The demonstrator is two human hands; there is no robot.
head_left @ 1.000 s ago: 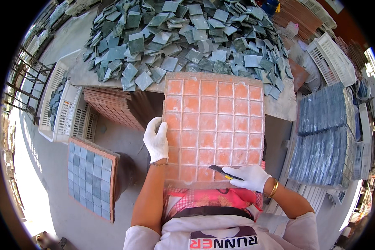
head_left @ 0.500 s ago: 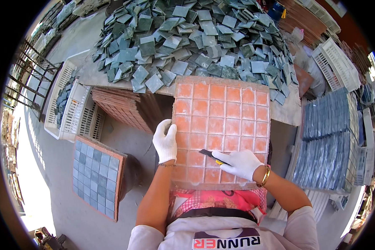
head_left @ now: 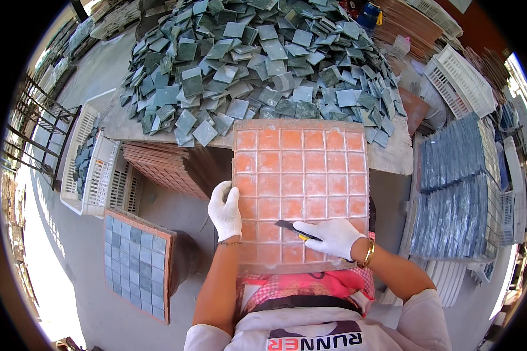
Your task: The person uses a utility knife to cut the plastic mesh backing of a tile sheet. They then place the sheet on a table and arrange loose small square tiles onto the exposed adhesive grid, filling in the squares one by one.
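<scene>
Orange and gridded, the tray (head_left: 268,162) in the head view sits just beyond the pink apron (head_left: 298,286); it looks stiff, fairly heavy, perhaps brittle, best held by opposite rims; the left hand (head_left: 225,213) grips its left edge, the right hand (head_left: 335,238) a knife (head_left: 288,226)

A: What's hidden?
B: Rear of the knife (head_left: 287,226), inside my right hand (head_left: 335,237). Whatever's under the orange grid tray (head_left: 293,184), too.
A: Tip contact?
B: Too small to tell. Tile pile (head_left: 275,67) is cut off by top edge.
</scene>
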